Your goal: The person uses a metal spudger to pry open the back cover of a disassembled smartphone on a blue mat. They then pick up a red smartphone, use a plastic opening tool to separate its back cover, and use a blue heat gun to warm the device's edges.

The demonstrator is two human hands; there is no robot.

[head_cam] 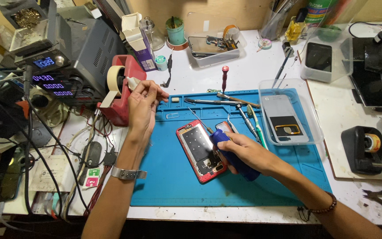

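Both hands are engaged. Right hand (248, 152) is wrapped around a blue electric screwdriver (233, 155), its thin bit angled up and away from the wrist. Left hand (143, 104) is raised beside the red tape dispenser (120, 88), fingers pinched narrow on a small pale scrap, apparently tape.

Beneath both hands, the white table (253, 66) carries a blue work mat (173, 181). Beyond the left hand stands a power supply (74, 57) with lit readouts. Past the right hand sits a clear tray (315, 128) holding a phone back panel. Directly under the right hand, touching the screwdriver body, lies the opened red phone (197, 150), internals exposed. Beyond its top edge lie loose hand tools (237, 101), with a red-capped driver (224, 77) upright further out.

Risks, as judged:
- The screwdriver rests over the bare board while attention appears directed left; a slip could scratch components.
- Screws freed on the mat could roll off, being too small to track.
- Tangled cables near the left forearm could snag the wrist.

Limits of view: what the left fingers hold is too small to confirm. The right palm covers the phone's lower right corner. Whether the bit tip touches anything cannot be told. Items at the right edge are cut off.
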